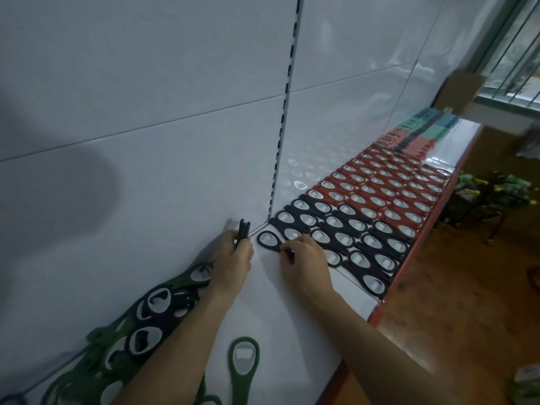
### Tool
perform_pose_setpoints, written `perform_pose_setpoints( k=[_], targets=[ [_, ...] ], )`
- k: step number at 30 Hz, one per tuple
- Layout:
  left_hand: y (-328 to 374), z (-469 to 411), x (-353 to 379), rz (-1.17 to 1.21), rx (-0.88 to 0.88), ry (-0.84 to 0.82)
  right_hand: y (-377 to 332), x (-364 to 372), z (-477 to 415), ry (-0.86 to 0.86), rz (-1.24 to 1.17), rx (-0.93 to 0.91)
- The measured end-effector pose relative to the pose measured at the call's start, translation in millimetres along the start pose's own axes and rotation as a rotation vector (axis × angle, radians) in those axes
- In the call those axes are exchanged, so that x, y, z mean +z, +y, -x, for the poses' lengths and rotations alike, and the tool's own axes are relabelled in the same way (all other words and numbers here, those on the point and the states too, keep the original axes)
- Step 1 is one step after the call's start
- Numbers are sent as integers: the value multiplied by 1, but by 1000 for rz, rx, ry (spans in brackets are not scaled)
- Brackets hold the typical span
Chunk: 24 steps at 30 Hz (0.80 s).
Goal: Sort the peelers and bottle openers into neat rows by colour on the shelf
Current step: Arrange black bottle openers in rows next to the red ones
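left grip (235, 257) clutches black opener bundle (243, 230) | right grip (305, 263) pinches flat black opener (268, 239) on white shelf (271, 302) | black rows (350, 238), red rows (388, 191) beyond it | wood floor (467, 287) right

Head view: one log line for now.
left hand: grips stack of black plastic bottle openers | right hand: pinches black oval-headed bottle opener flat on white shelf, beside black rows | unsorted green-black pile

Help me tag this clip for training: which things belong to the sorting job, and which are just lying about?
Job: left hand, black opener stack, right hand, black bottle opener, black rows, red rows, mixed pile, green bottle opener, shelf.
Lying about: cardboard box, window.
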<state>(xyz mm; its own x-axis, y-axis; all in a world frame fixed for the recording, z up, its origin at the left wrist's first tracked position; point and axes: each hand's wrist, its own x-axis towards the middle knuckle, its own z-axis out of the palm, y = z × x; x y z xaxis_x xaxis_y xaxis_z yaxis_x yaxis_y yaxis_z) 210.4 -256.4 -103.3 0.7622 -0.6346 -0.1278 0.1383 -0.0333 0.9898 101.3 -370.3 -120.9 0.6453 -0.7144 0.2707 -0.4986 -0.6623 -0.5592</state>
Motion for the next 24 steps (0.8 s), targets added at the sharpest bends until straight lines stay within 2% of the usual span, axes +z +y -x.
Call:
perform_pose_setpoints(
  k=[12,24],
  targets=[
    [-6,-2,4,-193,-20,-7,3,6,-10,-15,2,22],
    [-8,-5,3,-173,-24,35,3,8,-20,0,-13,78]
  ],
)
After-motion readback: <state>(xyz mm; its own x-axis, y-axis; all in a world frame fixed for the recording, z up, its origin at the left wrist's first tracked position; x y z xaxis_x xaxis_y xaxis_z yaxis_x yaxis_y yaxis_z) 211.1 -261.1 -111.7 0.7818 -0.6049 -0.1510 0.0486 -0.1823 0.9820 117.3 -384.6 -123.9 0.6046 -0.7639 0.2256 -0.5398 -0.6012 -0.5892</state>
